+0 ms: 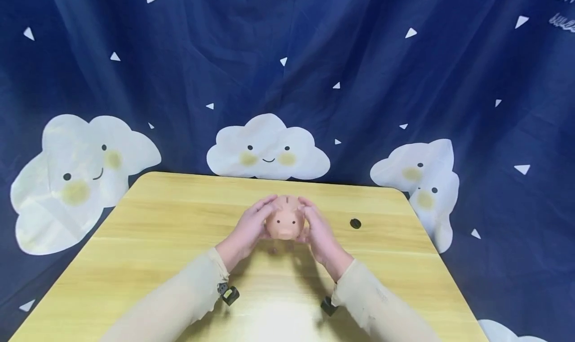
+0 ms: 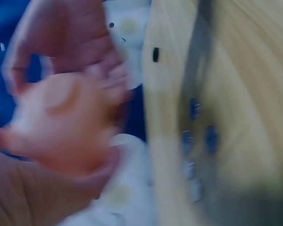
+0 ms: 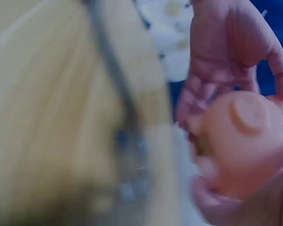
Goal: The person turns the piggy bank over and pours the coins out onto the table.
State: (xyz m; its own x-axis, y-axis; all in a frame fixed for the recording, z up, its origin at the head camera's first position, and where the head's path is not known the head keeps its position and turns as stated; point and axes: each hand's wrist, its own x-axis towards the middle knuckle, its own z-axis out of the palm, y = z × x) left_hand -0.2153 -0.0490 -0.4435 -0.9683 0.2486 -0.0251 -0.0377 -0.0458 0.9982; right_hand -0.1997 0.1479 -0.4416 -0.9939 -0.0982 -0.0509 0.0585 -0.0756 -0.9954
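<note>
A pink piggy bank faces me over the middle of the wooden table, with a shadow on the wood below it. My left hand cups its left side and my right hand cups its right side, fingers curled over the top. The left wrist view is blurred: the pig lies between my left palm and the right hand's fingers. In the right wrist view the pig's snout shows, with the left hand behind it.
A small black round thing lies on the table right of the hands. Several dark blurred discs lie on the wood under the hands. A dark blue curtain with white clouds hangs behind the table.
</note>
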